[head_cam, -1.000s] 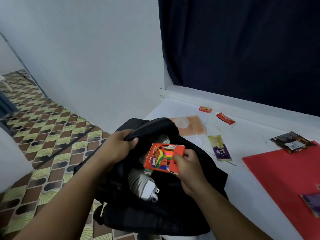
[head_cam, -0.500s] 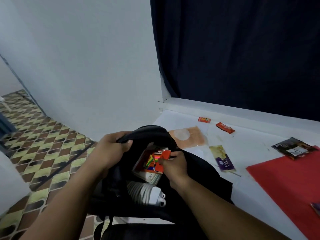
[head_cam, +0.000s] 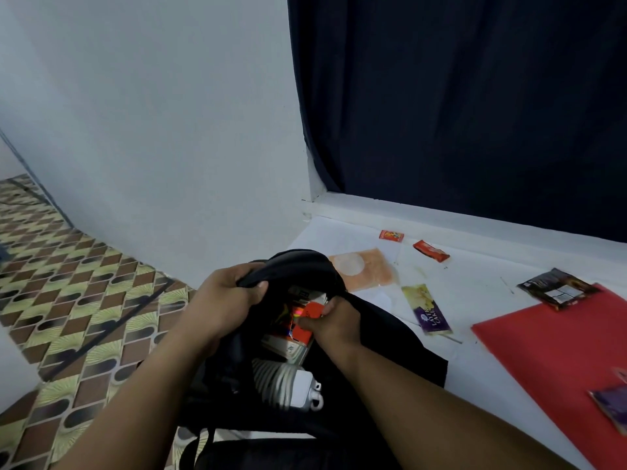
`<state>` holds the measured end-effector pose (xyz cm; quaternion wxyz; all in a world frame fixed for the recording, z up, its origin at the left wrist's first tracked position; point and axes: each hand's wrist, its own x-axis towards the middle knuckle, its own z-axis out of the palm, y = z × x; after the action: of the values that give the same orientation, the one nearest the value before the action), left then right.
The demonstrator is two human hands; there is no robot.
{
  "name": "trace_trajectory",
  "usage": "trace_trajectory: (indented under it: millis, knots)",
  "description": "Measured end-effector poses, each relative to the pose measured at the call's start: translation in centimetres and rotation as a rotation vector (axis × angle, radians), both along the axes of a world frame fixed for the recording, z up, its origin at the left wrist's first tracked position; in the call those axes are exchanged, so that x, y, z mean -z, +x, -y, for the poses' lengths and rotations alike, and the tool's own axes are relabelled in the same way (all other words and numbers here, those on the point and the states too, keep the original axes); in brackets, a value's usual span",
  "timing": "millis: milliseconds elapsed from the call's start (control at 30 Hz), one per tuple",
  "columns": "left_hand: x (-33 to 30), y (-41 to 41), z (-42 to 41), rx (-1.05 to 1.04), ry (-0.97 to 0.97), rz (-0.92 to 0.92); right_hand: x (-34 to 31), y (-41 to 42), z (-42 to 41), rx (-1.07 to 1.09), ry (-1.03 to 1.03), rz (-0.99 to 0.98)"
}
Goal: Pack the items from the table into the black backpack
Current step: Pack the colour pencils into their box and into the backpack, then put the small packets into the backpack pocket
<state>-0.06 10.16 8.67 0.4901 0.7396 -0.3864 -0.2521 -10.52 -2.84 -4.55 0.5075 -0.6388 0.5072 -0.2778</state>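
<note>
The black backpack (head_cam: 390,337) lies open at the left end of the white table (head_cam: 475,300). My left hand (head_cam: 227,300) grips the upper rim of its opening and holds it wide. My right hand (head_cam: 334,322) pinches an orange box of colour pencils (head_cam: 302,322), which is down inside the opening. A white charger with a coiled cable (head_cam: 288,385) and a pale box (head_cam: 285,347) lie in the bag below it. Deeper contents are hidden.
On the table lie a purple layer-cake packet (head_cam: 428,309), an orange pouch (head_cam: 363,269), two small red sachets (head_cam: 391,235) (head_cam: 431,251), a dark wrapper (head_cam: 556,289), a red folder (head_cam: 570,354) and a purple packet (head_cam: 610,403). A dark curtain hangs behind. Patterned floor tiles lie left.
My right hand has pushed the colour pencil box from above the opening down into the backpack. My left hand has kept its hold on the rim. The camera has tilted up.
</note>
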Motion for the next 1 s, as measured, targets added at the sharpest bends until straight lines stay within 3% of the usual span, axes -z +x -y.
trace_trajectory:
  millis: [267, 467, 567, 700, 767, 900, 1000]
  knots:
    - [0.8, -0.2, 0.0, 0.018, 0.020, 0.067, 0.6, 0.4, -0.5, -0.047, 0.049, -0.031]
    - [2.6, -0.7, 0.4, 0.011, 0.086, 0.117, 0.5, -1.3, -0.6, -0.091, 0.235, 0.160]
    - [4.0, -1.1, 0.6, 0.133, 0.222, 0.253, -0.3, -3.8, -0.5, -0.141, 0.344, 0.154]
    - [5.2, -3.0, 1.7, 0.257, 0.300, 0.351, -1.0, -8.5, -0.2, -0.066, 0.469, 0.322]
    - [5.7, -4.3, 2.7, 0.155, 0.131, 0.316, -1.2, -11.4, -0.1, -0.001, 0.478, 0.385]
    - [6.6, -7.4, 4.3, -0.296, -0.228, 0.087, -1.4, -16.4, 0.1, 0.078, 0.458, 0.418]
    - [8.5, -8.8, 5.5, -0.413, 0.026, 0.141, -1.2, -19.3, 0.4, 0.084, 0.427, 0.405]
